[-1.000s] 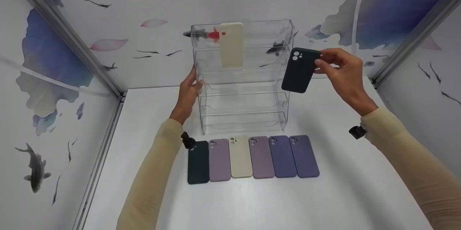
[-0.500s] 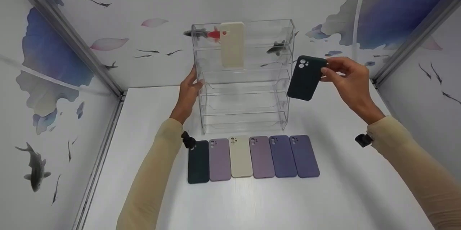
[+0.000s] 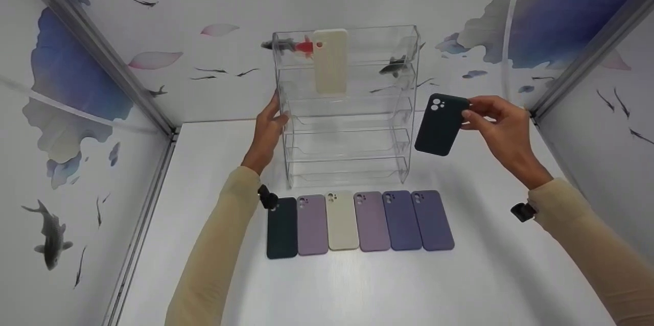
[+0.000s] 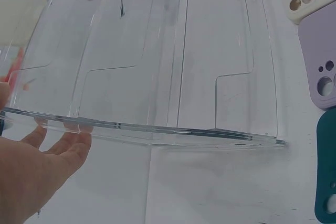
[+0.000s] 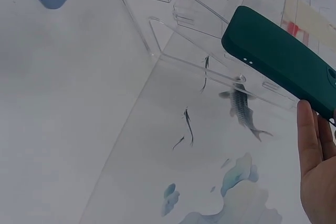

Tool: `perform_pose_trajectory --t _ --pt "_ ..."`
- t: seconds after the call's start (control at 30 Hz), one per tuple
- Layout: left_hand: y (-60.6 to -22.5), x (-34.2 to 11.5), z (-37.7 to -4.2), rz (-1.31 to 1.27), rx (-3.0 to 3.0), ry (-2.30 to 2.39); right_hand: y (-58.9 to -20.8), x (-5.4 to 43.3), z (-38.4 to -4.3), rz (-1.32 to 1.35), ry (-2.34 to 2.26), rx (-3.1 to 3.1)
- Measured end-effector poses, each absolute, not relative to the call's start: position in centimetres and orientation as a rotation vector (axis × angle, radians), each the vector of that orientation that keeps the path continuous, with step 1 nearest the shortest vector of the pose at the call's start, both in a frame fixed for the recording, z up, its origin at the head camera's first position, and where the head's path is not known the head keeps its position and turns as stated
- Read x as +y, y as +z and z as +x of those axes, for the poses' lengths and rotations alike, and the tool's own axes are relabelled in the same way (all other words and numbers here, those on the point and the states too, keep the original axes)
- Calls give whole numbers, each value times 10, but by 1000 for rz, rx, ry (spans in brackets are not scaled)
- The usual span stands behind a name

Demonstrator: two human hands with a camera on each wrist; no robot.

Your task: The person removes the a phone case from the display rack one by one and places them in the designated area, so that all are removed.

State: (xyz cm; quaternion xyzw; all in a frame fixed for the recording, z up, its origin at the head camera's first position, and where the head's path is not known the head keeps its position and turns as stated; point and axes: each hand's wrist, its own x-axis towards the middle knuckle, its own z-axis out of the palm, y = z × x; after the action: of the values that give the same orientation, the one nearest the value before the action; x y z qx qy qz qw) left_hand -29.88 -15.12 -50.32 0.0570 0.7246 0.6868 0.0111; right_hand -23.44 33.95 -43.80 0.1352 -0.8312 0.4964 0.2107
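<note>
My right hand point(image 3: 503, 129) pinches a dark green phone case point(image 3: 442, 125) by its upper right edge, tilted in the air to the right of a clear tiered display rack point(image 3: 343, 160). That same green case point(image 5: 283, 56) fills the upper right of the right wrist view. My left hand point(image 3: 266, 134) grips the rack's left side panel; in the left wrist view, fingers point(image 4: 76, 148) wrap behind the panel's edge. One cream phone case point(image 3: 330, 63) stands in the upper part of the rack, left of its middle.
In front of the rack several phone cases lie in a row: dark green point(image 3: 282, 229), lilac point(image 3: 312, 225), cream point(image 3: 343, 221), mauve point(image 3: 372, 222) and two violet-blue point(image 3: 433, 221). Printed wall panels point(image 3: 225, 91) enclose the white table point(image 3: 327, 290) at the back and sides.
My right hand, still pinching the dark green case, has moved down and to the right, away from the rack. The left hand keeps its place on the rack.
</note>
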Motion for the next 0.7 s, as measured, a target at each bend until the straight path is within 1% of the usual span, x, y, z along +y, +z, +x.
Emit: perform_pose_trajectory --t 0.23,0.5,0.7 --pt "-502 -152 -297 151 2252 2138 -447 349 -228 367 1386 -2323" --pt "-503 -152 -297 194 2272 2142 -458 358 -223 352 1407 -2313" --pt "-502 -152 -297 163 2256 2145 -468 365 -216 340 1372 -2351"
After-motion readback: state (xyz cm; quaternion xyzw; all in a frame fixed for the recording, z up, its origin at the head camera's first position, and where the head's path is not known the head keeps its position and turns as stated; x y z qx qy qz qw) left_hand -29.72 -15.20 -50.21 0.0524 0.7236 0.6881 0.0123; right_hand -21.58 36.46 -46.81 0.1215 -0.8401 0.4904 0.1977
